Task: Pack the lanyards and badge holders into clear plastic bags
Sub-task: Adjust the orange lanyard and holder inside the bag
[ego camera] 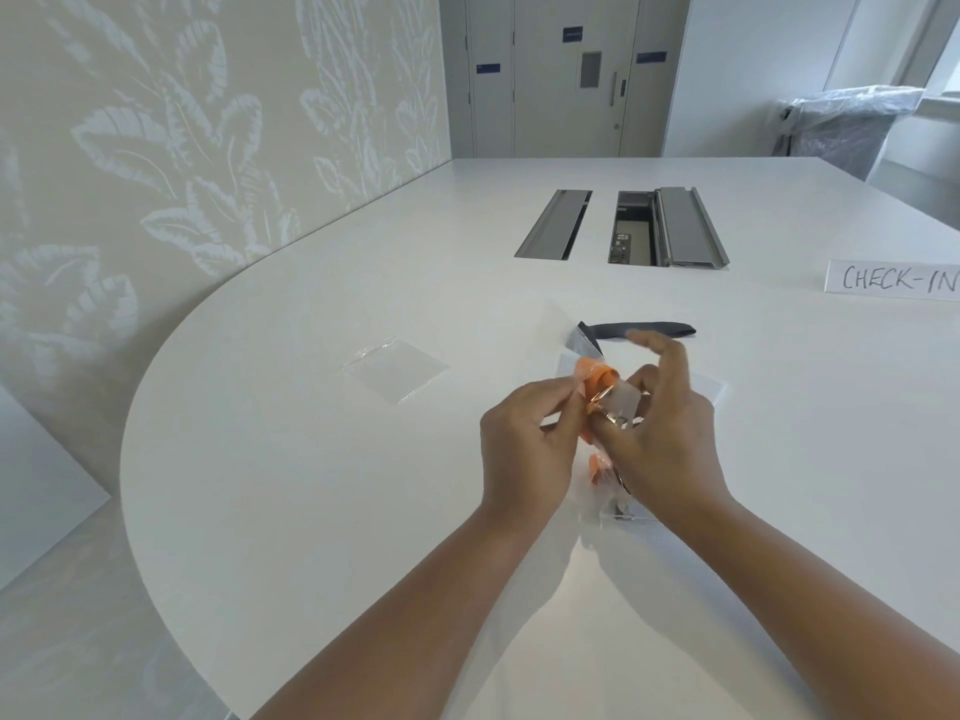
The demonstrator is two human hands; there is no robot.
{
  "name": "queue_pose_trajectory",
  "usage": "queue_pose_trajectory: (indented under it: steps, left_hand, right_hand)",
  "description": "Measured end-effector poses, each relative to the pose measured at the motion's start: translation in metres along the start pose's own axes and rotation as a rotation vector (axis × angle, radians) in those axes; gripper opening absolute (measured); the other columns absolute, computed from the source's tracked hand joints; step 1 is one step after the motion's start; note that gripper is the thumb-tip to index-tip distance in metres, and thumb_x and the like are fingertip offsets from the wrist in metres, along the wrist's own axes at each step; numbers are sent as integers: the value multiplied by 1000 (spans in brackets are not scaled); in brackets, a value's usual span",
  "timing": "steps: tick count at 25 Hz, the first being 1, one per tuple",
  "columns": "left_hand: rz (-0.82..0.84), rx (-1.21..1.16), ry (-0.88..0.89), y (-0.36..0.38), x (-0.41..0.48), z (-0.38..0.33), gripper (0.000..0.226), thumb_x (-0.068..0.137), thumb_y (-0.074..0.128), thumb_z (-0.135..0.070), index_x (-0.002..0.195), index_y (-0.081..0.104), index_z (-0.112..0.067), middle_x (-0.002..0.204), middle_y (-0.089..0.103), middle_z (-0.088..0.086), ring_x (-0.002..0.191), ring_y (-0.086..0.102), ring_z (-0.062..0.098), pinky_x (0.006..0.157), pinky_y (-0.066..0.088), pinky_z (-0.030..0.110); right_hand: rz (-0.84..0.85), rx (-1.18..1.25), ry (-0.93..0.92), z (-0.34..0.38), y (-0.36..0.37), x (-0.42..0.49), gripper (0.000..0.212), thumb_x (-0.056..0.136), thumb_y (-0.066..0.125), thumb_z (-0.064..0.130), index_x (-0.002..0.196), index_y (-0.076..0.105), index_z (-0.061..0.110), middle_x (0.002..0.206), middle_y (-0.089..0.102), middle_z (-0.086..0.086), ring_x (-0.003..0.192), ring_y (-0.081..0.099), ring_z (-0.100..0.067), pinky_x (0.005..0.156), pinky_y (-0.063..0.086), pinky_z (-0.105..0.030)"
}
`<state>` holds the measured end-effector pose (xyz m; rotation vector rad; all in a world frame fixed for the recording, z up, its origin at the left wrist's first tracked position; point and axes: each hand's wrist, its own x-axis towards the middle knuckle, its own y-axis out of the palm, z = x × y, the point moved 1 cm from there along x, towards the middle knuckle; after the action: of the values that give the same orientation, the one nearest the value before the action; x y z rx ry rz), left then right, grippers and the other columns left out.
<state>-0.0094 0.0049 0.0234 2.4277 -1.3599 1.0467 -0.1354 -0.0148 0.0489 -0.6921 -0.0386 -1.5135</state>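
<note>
Both hands are raised just above the white table (311,485), working on an orange lanyard (597,384) with a metal clip, partly inside a clear plastic bag (621,504) that hangs down between them. My left hand (524,449) pinches the bag's upper edge beside the lanyard. My right hand (667,433) holds the lanyard and clip with thumb and lower fingers, its forefingers lifted. A dark lanyard (644,328) lies on the table behind them, with a clear badge holder (711,389) partly hidden by my right hand. An empty clear bag (397,368) lies flat to the left.
A folded paper sign reading CHECK-IN (893,280) stands at the right edge. Two cable hatches are set in the table's middle, the left one (553,223) closed and the right one (667,228) open. The table's curved edge runs along the left, by a patterned wall.
</note>
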Motion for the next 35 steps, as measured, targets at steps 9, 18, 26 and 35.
queue_pose_trajectory:
  steps: [9,18,26,35]
  left_hand:
    - [-70,-381,-447,3,2,-2,21,73,86,-16,87,72,-11,78,70,-3,73,68,11,76,59,28]
    - [54,-766,-860,0,10,2,50,70,84,0,114,62,-5,99,76,13,90,74,27,85,60,38]
    - [219,-690,-871,6,3,3,21,82,76,-7,101,72,2,100,74,17,84,73,20,82,60,36]
    - [150,-613,-855,-14,20,12,12,84,72,-1,94,73,-5,94,77,11,82,74,20,75,60,31]
  right_hand:
    - [-109,590,344,-9,-2,14,56,81,79,4,129,64,29,90,71,7,88,71,-22,75,62,-48]
    - [-139,509,387,-12,4,8,39,81,77,3,105,67,32,98,72,-5,73,69,-25,66,61,-44]
    - [-70,497,476,-15,8,5,47,81,79,15,115,53,36,104,71,-3,86,71,-32,62,60,-53]
    - [187,727,352,-1,-1,14,50,79,72,26,126,56,20,95,77,-15,98,73,-26,94,55,-39]
